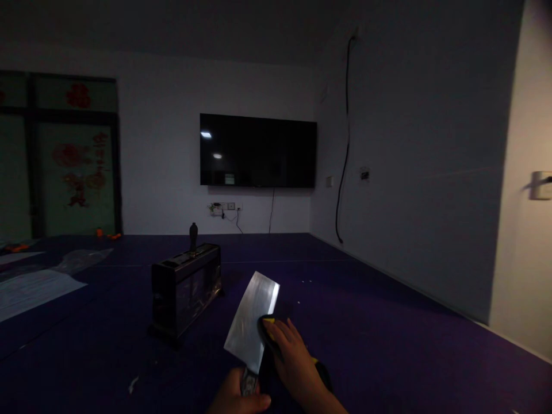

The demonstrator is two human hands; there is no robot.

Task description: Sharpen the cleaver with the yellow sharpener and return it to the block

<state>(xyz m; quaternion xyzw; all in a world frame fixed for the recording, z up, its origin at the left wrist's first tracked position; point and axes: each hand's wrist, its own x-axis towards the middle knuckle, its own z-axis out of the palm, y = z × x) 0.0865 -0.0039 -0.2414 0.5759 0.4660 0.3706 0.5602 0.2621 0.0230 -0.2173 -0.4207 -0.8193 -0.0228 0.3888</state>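
Note:
At the lower centre, my left hand is closed around the dark patterned handle of a cleaver. Its broad metal blade tilts up and slightly right. Beside the blade's right edge, my right hand is wrapped over a black-and-yellow tool whose front end meets or overlaps the blade. Most of that tool lies hidden under the hand, so its exact kind cannot be made out. Left of the cleaver stands a black box-shaped case with a see-through side and a dark vase-shaped piece on top.
The surface is dark purple, with white scraps on it. Paper sheets and clear plastic lie at left. Small orange items sit near the doors. A television hangs ahead; a black cable runs down the right wall.

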